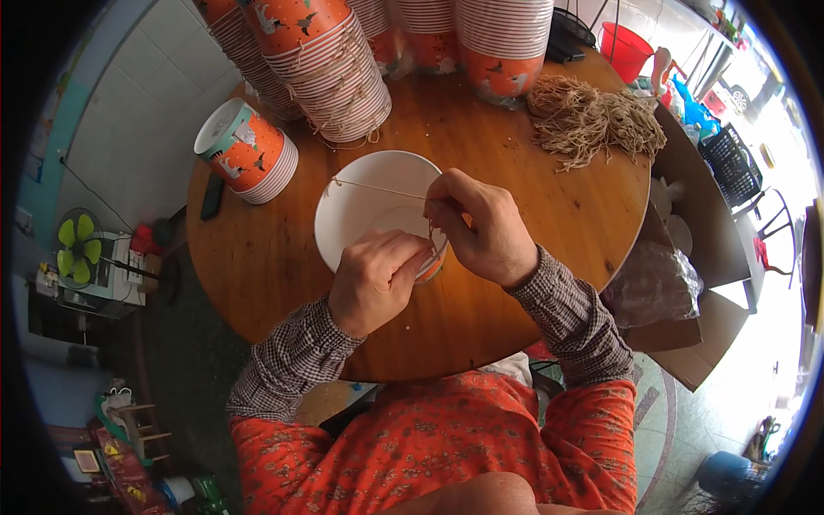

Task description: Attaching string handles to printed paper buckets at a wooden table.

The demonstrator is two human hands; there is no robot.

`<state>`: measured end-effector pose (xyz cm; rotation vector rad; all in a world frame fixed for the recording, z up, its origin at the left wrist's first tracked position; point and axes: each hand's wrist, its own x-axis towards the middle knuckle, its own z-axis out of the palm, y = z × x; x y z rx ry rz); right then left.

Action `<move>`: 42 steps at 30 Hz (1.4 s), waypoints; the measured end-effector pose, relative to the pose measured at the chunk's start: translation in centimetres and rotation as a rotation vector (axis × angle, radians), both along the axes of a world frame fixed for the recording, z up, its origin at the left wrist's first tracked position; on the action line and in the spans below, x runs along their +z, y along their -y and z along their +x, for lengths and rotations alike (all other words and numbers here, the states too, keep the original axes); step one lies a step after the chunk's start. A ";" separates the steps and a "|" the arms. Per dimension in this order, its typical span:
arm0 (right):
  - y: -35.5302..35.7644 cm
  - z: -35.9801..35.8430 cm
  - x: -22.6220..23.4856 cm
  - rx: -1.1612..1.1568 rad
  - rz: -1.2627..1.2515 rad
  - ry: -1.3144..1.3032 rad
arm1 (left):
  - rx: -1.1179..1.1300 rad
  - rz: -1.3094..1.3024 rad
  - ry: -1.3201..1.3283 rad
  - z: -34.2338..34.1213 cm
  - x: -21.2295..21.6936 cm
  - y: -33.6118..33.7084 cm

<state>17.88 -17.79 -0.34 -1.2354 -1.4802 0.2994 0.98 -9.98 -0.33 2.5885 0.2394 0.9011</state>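
Observation:
A large paper bucket, white inside with orange showing on its outer wall, stands mouth up on the round wooden table before me. A thin beige string runs taut across its mouth from the far left rim. My right hand pinches the string above the right side of the rim. Beside it, my left hand is closed at the near rim, thumb and forefinger pinching the string's lower part. The fingers hide the spot where string and rim meet.
Nested orange buckets stand at the left, before taller bucket stacks threaded with string. More stacks are at the back. A heap of beige strings lies far right. A cardboard box stands beside the wooden table.

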 end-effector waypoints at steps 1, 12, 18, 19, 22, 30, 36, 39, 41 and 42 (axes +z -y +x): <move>0.1 0.0 0.3 -0.008 -0.003 0.017 | 0.004 0.001 0.002 0.0 -0.3 0.1; 1.6 0.0 2.9 0.068 0.003 0.336 | 0.022 -0.581 0.044 0.1 1.1 1.0; 2.1 0.2 3.2 0.174 -0.127 0.456 | 0.010 -0.432 0.030 -0.7 0.7 0.3; 2.2 -0.1 3.3 0.168 -0.100 0.509 | 0.009 -0.433 0.031 -0.6 0.9 0.3; 2.8 -0.6 3.7 0.162 -0.060 0.562 | 0.070 -0.299 -0.025 -0.5 1.5 0.3; 2.4 0.7 5.1 -0.226 0.160 0.571 | -0.055 -0.201 -0.033 -1.4 0.5 0.5; 2.3 1.4 5.9 -0.378 0.174 0.472 | -0.014 -0.115 -0.092 -1.7 0.0 1.7; 2.3 1.9 5.8 -0.388 0.196 0.470 | -0.029 -0.098 -0.068 -1.7 -0.3 1.6; 2.3 2.2 5.4 -0.371 0.181 0.458 | -0.016 -0.081 -0.105 -1.7 -0.5 1.8; 2.3 2.4 5.2 -0.358 0.159 0.448 | -0.008 -0.068 -0.142 -1.7 -0.7 1.9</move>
